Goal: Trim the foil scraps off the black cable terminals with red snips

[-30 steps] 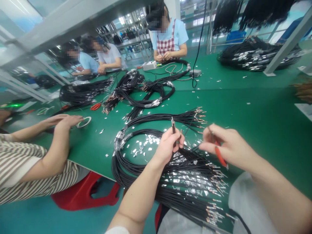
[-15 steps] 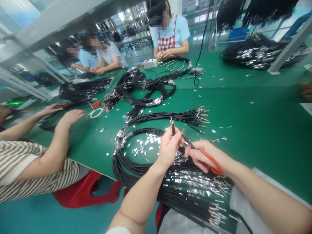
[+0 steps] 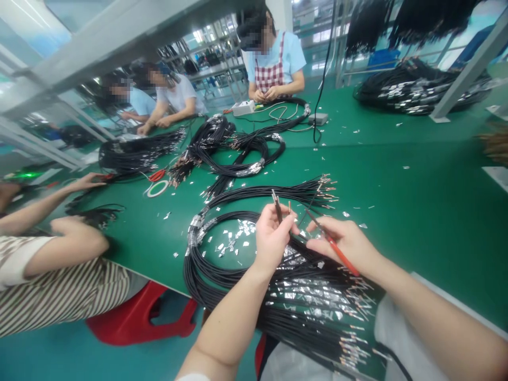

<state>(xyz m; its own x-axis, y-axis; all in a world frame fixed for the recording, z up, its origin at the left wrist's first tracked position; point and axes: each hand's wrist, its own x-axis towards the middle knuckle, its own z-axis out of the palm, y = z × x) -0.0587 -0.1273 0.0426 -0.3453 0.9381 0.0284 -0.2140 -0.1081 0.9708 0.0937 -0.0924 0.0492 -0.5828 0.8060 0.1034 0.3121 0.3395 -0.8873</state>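
My left hand (image 3: 273,239) pinches the upright end of a black cable (image 3: 276,205) above a coiled bundle of black cables (image 3: 254,280) at the table's near edge. My right hand (image 3: 346,243) grips red-handled scissors (image 3: 332,244), their tips pointing up toward the left hand. Foil-wrapped cable ends with bare copper tips (image 3: 321,301) fan out under both hands. Silver foil scraps (image 3: 234,238) lie inside the coil.
The green table (image 3: 416,201) holds more cable bundles (image 3: 234,148) and a pile at the far right (image 3: 416,90). A person in a striped shirt (image 3: 59,286) works at my left beside a tape roll (image 3: 155,188). Other people sit across the table.
My right hand came in from the right with the scissors and now sits close to the left hand. The striped-shirt person pulled the near arm back and reached the other hand further left.
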